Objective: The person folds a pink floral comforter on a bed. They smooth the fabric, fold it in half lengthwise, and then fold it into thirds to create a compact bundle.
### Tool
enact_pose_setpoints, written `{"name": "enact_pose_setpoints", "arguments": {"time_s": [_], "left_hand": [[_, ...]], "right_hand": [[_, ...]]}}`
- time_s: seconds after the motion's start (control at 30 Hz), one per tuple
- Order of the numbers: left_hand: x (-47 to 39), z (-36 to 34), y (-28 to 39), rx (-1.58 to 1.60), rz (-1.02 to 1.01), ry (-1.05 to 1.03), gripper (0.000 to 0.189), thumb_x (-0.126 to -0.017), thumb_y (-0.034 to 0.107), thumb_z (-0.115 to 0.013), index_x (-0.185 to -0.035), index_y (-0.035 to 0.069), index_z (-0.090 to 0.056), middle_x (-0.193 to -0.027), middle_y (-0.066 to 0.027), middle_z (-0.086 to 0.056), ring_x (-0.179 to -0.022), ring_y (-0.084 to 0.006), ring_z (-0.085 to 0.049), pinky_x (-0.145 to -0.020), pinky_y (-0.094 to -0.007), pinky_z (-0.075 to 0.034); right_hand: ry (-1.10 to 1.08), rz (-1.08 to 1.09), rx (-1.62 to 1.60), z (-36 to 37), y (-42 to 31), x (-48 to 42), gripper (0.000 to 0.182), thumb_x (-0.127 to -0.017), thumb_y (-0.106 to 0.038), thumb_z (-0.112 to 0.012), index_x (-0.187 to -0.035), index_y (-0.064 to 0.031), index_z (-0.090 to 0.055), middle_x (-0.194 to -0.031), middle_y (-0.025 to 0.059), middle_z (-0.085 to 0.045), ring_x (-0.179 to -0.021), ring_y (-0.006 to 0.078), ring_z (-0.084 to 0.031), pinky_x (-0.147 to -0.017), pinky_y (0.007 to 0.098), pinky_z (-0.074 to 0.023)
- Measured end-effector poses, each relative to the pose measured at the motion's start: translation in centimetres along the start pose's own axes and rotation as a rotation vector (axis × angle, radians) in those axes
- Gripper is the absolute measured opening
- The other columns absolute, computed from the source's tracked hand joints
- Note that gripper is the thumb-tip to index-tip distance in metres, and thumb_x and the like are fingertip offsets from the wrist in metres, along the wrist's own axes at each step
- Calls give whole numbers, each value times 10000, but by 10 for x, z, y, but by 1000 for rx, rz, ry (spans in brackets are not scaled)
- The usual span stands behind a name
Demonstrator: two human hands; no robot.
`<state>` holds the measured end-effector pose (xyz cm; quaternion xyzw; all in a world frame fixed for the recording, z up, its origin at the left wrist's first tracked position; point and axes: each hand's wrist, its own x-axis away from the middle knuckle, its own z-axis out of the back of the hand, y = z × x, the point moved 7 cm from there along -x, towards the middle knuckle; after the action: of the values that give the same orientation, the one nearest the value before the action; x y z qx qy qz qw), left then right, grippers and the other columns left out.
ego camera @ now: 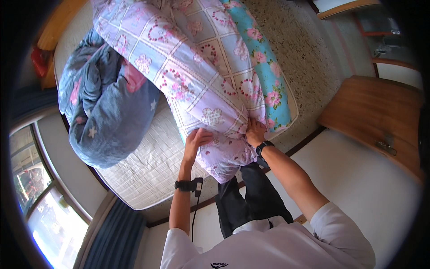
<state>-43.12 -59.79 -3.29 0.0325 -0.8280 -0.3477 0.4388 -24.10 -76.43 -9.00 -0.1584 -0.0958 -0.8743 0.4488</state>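
Note:
A pink and lilac patchwork-print quilt (201,77) with hearts and flowers lies lengthwise before me, its near end hanging over the mattress edge by my legs. My left hand (199,138) rests at the quilt's left edge with fingers bent; whether it grips the cloth is unclear. At the right edge my right hand (256,131) is on the fabric, fingers partly hidden in its folds. Beneath the quilt's right side shows a turquoise cloth with pink roses (272,94). A bunched blue-grey fleece blanket (114,111) with stars lies to the left on the quilted mattress (144,168).
A window (50,215) and a dark blue curtain (114,235) are at the lower left. On the right stands a wooden door (373,117) with a metal latch, beyond the speckled floor (302,67). A red bag (39,62) is at the far left. A cable hangs from my left wrist strap.

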Motion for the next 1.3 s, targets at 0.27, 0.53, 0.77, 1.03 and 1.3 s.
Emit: {"name": "enact_pose_setpoints", "arguments": {"time_s": [0.27,0.53,0.77,1.03,1.3], "left_hand": [[-21,-7,-4,-155,34,120,540,-825,472,-493,-952,-53,-509,-857,-141,-606,-785,-211,-597,-718,-299,-471],[-45,15,57,62,-57,382,560,-789,537,-501,-990,16,-538,-814,-84,-586,-685,-179,-586,-604,-292,-492],[-80,25,165,-469,-694,518,374,-723,336,-597,-703,-37,-571,-644,-101,-590,-571,-237,-551,-532,-362,-421],[-139,-224,207,-1429,-519,213,287,-721,196,-512,-859,-52,-556,-844,-258,-575,-843,-379,-559,-735,-418,-457],[-100,-154,59,-1404,-634,174,799,-726,380,-613,-1329,59,-199,-1385,-136,-203,-1277,-317,-205,-935,-570,-247]], "right_hand": [[48,16,-38,24,-3,-3,526,-693,-189,-526,-1181,-13,-430,-1012,122,-470,-892,281,-479,-762,414,-361],[-61,112,-269,28,12,4,504,-734,-276,-549,-1158,-31,-430,-1121,152,-452,-983,321,-475,-781,454,-397],[-550,309,-594,71,50,23,570,-738,-376,-603,-1087,43,-435,-975,248,-540,-926,396,-520,-780,416,-422],[-144,143,-740,109,60,31,556,-750,-416,-586,-985,79,-494,-898,294,-549,-836,402,-548,-703,418,-450],[-240,48,-962,79,78,16,520,-793,-380,-544,-1074,49,-460,-961,255,-560,-906,382,-539,-732,410,-429]]}}
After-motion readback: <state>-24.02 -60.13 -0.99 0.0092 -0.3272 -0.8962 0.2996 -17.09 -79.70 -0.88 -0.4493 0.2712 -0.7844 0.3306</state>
